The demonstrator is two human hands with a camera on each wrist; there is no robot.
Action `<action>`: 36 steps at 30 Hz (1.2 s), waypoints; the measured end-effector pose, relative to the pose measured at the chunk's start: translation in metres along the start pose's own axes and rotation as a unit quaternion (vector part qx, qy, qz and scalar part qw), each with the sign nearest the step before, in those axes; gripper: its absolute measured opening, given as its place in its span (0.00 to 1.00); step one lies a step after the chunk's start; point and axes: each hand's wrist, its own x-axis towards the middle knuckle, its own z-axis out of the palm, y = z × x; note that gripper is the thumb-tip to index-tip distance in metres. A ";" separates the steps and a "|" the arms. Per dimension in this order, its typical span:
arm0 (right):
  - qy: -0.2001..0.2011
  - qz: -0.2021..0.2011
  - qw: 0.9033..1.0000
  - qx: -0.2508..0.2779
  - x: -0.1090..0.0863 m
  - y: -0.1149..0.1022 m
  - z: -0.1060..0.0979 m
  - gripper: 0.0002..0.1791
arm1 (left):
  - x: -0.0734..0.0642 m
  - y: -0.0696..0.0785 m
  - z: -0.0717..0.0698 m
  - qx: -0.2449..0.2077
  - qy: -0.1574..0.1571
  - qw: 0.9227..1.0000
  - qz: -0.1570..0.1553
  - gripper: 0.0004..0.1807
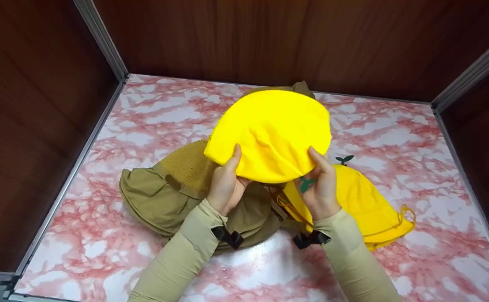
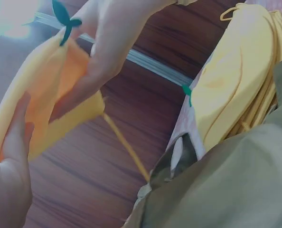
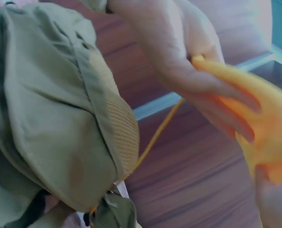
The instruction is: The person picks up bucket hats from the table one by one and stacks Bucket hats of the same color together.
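Both hands hold up a yellow hat [image 1: 273,130] over the middle of the table. My left hand [image 1: 226,184] grips its lower left edge, thumb on the near face and fingers behind. Across from it, my right hand [image 1: 323,188] pinches the lower right edge the same way. A green sprout ornament [image 2: 62,19] stands out from this hat by the right hand. From its edge a thin yellow cord [image 3: 160,128] hangs down. Below the left hand lies an olive-brown sun hat [image 1: 152,197] with a mesh crown and wide cloth flap, partly covered by the forearm.
A second yellow hat [image 1: 361,201], with its own sprout [image 1: 345,159] and cord loop, lies right of the right hand. More brown cloth [image 1: 303,89] shows behind the raised hat. Dark wood-look panels [image 1: 269,42] with metal edging enclose the pink-and-white marbled table [image 1: 152,113].
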 end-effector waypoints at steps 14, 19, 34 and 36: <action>0.071 -0.029 0.996 -0.039 0.014 -0.014 -0.008 0.19 | -0.009 -0.004 -0.012 -0.013 -0.152 0.988 -0.028 0.55; 0.067 -0.027 0.997 -0.032 0.017 -0.027 -0.015 0.20 | -0.009 0.000 -0.020 -0.043 -0.237 0.970 -0.046 0.52; -0.019 0.104 0.980 -0.171 0.016 -0.047 -0.025 0.15 | 0.001 0.021 -0.019 -0.058 -0.290 0.949 -0.113 0.36; -0.033 0.117 0.975 -0.186 0.016 -0.047 -0.026 0.19 | 0.002 0.021 -0.020 -0.038 -0.278 0.953 -0.115 0.30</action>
